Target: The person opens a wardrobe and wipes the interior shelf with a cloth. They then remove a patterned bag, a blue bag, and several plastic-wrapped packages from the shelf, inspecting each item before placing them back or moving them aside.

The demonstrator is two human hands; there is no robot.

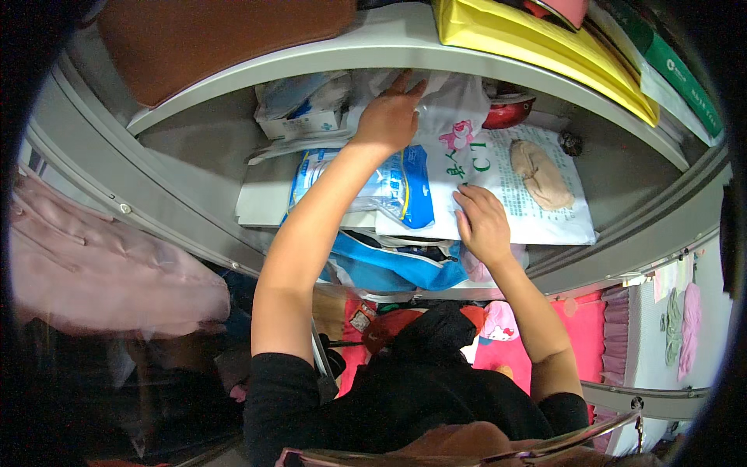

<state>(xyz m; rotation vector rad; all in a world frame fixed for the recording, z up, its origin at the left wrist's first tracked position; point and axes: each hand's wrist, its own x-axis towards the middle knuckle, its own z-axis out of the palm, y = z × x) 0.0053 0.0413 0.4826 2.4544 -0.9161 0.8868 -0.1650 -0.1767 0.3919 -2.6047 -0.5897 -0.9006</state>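
My left hand (pixel 388 119) reaches deep into a grey shelf compartment, fingers spread over a crumpled whitish plastic bag (pixel 449 96). My right hand (pixel 484 225) rests palm down near the front edge of a flat white printed bag (pixel 496 169) bearing green writing, with nothing seen in its fingers. On that bag's right part lies a bunched beige cloth item (pixel 540 175). Under my left forearm is a blue and clear plastic package (pixel 417 187). A partly unzipped blue pouch (pixel 397 262) lies at the front, below the package. What lies under my right palm is hidden.
A red bowl-like object (pixel 508 111) and a small white box (pixel 300 125) stand at the back. The shelf board's curved-looking edge (pixel 373 52) passes above my hands, carrying a brown leather-like item (pixel 222 41) and a yellow bag (pixel 543 52). Pink clothing (pixel 111 262) hangs at left.
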